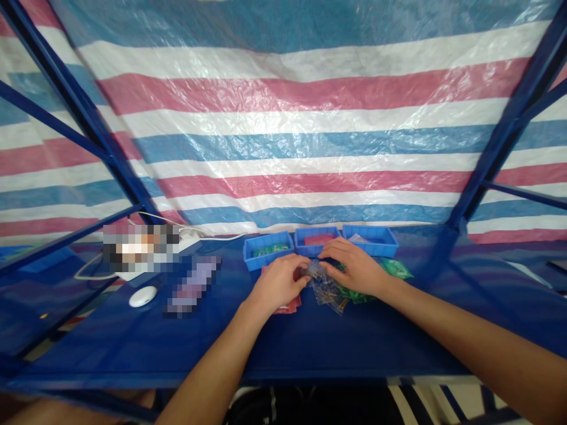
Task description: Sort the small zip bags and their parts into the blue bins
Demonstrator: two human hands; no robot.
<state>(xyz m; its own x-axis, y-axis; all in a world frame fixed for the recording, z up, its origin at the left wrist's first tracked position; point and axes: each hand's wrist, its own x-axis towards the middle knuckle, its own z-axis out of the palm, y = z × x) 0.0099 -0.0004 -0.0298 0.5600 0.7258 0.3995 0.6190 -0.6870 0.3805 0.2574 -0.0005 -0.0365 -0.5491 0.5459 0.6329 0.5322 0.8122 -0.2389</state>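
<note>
My left hand (282, 277) pinches the left edge of a small clear plastic bag (325, 290), thumb and fingers closed together. Small brass-coloured pieces, perhaps screws, show through the film. From the other side, my right hand (354, 267) curves over the bag's top edge; whether its fingertips grip the film I cannot make out. Red packets (290, 306) lie partly under my left hand. Beneath my right hand are green packets (358, 296), and another green packet (397, 268) sits beyond its wrist.
Behind my hands stand three blue bins: a left bin (246, 260) with green packets, a middle bin (297, 235) with red ones, and a right bin (384, 241) with a clear bag. A white round case (142, 296) lies at left. Blue posts (491, 147) frame the table (354, 354).
</note>
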